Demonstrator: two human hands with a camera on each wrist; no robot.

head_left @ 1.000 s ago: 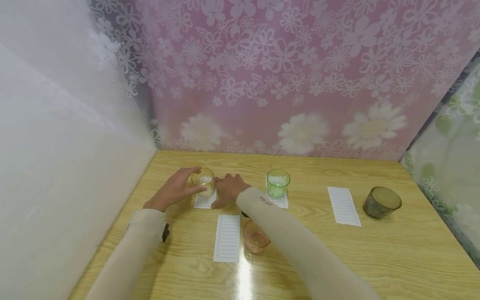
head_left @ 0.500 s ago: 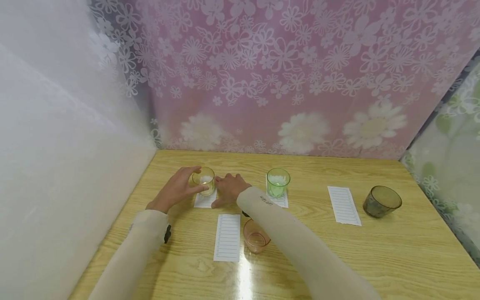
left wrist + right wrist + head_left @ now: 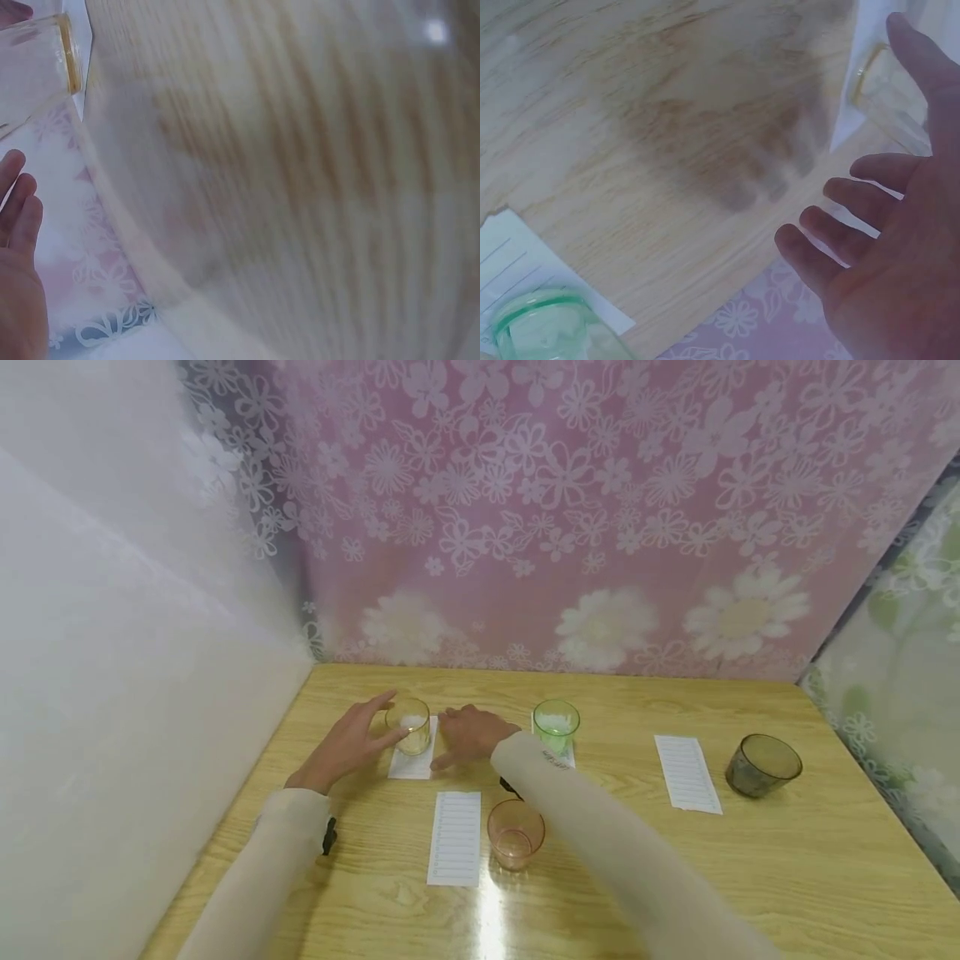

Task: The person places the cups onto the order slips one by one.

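Observation:
A yellow glass [image 3: 415,739] stands upright on a white paper slip [image 3: 408,768] at the back left of the table. My left hand [image 3: 348,747] is at its left side, thumb and fingers spread on either side of the glass in the head view. In the left wrist view the visible fingers [image 3: 26,225] are extended, apart from the yellow glass [image 3: 34,71]. To the right of the glass, my right hand [image 3: 474,735] hovers with fingers spread and holds nothing. The right wrist view shows its fingers [image 3: 840,232] apart over the wooden tabletop [image 3: 667,135].
A green glass [image 3: 556,735] stands on another lined slip [image 3: 510,251] to the right. Nearer me, a pink glass [image 3: 515,839] sits beside a lined slip [image 3: 454,839]. Far right are a further slip [image 3: 686,774] and a dark brown glass [image 3: 761,767]. A wall [image 3: 187,693] borders the left.
My right hand has shifted right, away from the yellow glass, uncovering more of the pink glass. The left hand stays beside the yellow glass, almost unmoved.

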